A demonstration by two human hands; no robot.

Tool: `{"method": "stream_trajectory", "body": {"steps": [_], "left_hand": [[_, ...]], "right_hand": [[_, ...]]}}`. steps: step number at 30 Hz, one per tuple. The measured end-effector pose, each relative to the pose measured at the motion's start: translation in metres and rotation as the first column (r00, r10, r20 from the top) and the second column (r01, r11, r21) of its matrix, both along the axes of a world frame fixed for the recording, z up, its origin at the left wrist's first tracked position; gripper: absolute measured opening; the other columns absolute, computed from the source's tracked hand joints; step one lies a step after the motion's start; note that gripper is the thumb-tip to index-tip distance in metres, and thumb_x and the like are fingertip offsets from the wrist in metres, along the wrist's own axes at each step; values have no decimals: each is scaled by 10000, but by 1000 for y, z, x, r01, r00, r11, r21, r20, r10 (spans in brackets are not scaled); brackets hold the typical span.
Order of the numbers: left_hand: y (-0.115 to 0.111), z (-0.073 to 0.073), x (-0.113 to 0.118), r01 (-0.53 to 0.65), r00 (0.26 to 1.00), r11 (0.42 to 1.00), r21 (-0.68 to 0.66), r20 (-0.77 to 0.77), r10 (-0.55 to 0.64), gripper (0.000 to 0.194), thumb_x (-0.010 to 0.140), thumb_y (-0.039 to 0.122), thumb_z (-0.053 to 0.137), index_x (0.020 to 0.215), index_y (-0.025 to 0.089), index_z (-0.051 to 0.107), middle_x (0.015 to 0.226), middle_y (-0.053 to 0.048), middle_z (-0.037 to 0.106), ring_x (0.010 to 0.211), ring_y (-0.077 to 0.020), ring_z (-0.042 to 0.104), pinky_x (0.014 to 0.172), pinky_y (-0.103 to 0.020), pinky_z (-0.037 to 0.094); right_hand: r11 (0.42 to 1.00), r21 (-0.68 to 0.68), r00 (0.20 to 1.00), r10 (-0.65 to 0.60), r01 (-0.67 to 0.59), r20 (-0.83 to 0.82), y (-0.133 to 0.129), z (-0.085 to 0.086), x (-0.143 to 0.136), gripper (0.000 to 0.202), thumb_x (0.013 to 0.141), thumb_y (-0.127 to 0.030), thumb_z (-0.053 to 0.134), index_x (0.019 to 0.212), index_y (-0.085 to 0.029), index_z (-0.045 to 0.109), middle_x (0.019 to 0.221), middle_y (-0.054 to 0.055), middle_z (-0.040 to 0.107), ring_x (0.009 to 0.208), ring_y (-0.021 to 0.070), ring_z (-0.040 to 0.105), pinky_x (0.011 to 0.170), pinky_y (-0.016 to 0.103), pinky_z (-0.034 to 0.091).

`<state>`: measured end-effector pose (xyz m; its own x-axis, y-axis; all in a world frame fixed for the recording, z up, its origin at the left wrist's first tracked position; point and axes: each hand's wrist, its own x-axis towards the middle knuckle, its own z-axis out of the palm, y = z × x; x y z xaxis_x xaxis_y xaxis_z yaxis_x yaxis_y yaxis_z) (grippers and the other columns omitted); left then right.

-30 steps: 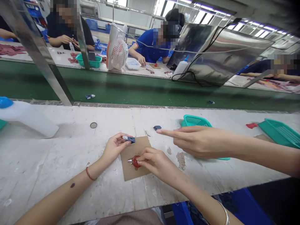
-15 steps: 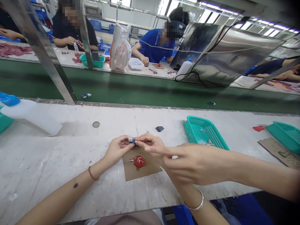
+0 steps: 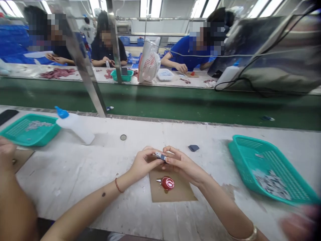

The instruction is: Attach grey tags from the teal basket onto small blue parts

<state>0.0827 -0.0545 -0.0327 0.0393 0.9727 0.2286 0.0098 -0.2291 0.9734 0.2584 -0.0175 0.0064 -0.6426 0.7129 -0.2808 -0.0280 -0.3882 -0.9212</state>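
Observation:
My left hand (image 3: 144,162), with a red braided bracelet at its wrist, pinches a small navy and light-grey piece (image 3: 160,156) between thumb and fingers. From the other side, my right hand (image 3: 184,167) also has its fingertips on this piece. Part of it is hidden by the fingers. Just below my hands lies a brown cardboard square (image 3: 173,196), bearing a glossy red round blob (image 3: 168,183) with a small metal tip at its left. A loose navy piece (image 3: 193,148) rests on the table beyond my right hand.
Green baskets (image 3: 247,180) (image 3: 47,134) with small grey pieces stand at right and left. A white bottle (image 3: 76,127) with a blue nozzle and a bottle cap (image 3: 123,137) are at left. A co-worker's hand (image 3: 7,150) enters from the left. Other people work across the green strip (image 3: 150,103).
The view has swung left. Another person's arm, which reached over my right forearm, has withdrawn; a blurred hand shows at lower right. My hands still hold the small navy and grey piece.

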Motion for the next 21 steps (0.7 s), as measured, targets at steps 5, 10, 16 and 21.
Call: {"method": "stream_trajectory", "body": {"steps": [5, 10, 16, 21], "left_hand": [[0, 24, -35, -228, 912, 925, 303, -265, 312, 301, 815, 353, 714, 1092, 237, 703, 1185, -97, 616, 1170, -272, 542, 1065, -467, 379], [-8, 31, -140, -688, 64, 126, 715, -114, 991, 996, 645, 363, 846, 1437, 123, 291, 1480, -234, 322, 1427, -362, 259, 1175, -553, 158], [4, 28, -200, -867, 262, 331, 373, -224, 939, 987, 638, 290, 843, 1435, 207, 265, 1440, -189, 454, 1328, -311, 474, 1095, -447, 380], [18, 68, -112, -707, 609, 567, 424, -44, 792, 943, 687, 342, 837, 1446, 251, 285, 1500, -153, 403, 1348, -290, 458, 1054, -362, 434]], "right_hand": [[999, -46, 995, 21, -26, -96, 25, 6, -20, 371, 730, -382, 832, 1026, -220, 677, 846, 28, 717, 727, 142, 650, 779, 310, 525], [975, 57, 973, -208, 214, -100, 71, -3, -33, 440, 626, -405, 886, 985, -183, 763, 899, 61, 741, 775, 159, 653, 872, 343, 520], [910, 122, 909, -370, 396, -190, 121, -33, -45, 404, 585, -404, 907, 908, -212, 757, 838, 21, 733, 780, 161, 654, 859, 324, 530], [885, 163, 893, -404, 436, -198, 125, -52, -51, 330, 855, -431, 715, 1045, -163, 682, 989, 57, 704, 865, 187, 669, 802, 365, 563]]}}
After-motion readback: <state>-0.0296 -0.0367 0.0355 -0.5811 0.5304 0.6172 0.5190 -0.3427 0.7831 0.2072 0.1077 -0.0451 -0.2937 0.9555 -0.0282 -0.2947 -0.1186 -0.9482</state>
